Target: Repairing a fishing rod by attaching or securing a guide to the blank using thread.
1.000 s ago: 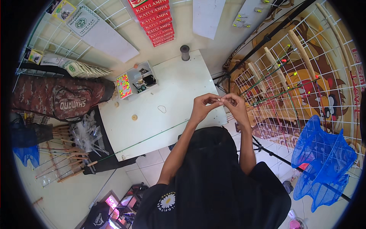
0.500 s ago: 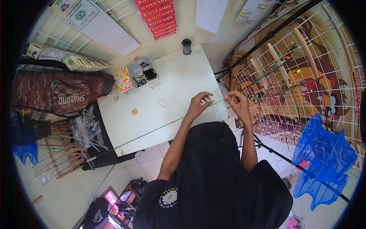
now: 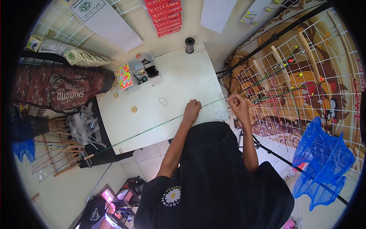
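Observation:
A thin green fishing rod (image 3: 152, 129) slants across the white table, its wooden handle (image 3: 89, 157) beyond the table's left edge. My left hand (image 3: 193, 111) is closed around the slender part of the rod, near the table's front right. By the right edge, my right hand (image 3: 239, 105) pinches the rod's tip end with thumb and forefinger. Whether a line or other tiny piece is also in that pinch is too small to tell. A loose elastic-looking loop (image 3: 162, 102) lies on the tabletop, left of my left hand.
The white table (image 3: 179, 76) carries a divided box (image 3: 138, 70) with bright small floats, a dark spool (image 3: 189, 45) and a round wooden disc (image 3: 134, 109). Rods hang on a wire rack (image 3: 282, 80) at right, near a blue net (image 3: 322, 160). A camouflage bag (image 3: 65, 87) is at left.
My left hand's spread fingers have closed around the rod. My right hand stays at the tip, its fingers drawn closer together. The whole view has shifted slightly.

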Demonstrator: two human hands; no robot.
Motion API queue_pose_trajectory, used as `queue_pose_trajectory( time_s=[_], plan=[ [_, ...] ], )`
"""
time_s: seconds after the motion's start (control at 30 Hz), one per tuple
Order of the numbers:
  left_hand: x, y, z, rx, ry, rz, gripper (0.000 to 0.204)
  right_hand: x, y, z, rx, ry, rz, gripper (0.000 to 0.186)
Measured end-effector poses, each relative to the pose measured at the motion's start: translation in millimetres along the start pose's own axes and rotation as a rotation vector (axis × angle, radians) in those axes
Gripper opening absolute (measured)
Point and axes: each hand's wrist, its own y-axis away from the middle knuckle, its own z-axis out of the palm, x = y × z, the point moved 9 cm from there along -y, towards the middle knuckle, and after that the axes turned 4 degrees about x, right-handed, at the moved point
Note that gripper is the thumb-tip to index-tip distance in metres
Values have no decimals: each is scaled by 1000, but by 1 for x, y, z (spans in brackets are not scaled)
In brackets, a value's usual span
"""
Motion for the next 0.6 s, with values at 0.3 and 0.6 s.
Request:
queue_pose_trajectory(
  time_s=[0.3, 0.6],
  plan=[
    [-10, -1, -1, -63, 72, -108, 10, 8, -2, 14, 22, 10, -19, 13],
    [-15, 12, -1, 29, 144, -224, 15, 26, -6, -1, 151, -142, -12, 9]
  ],
)
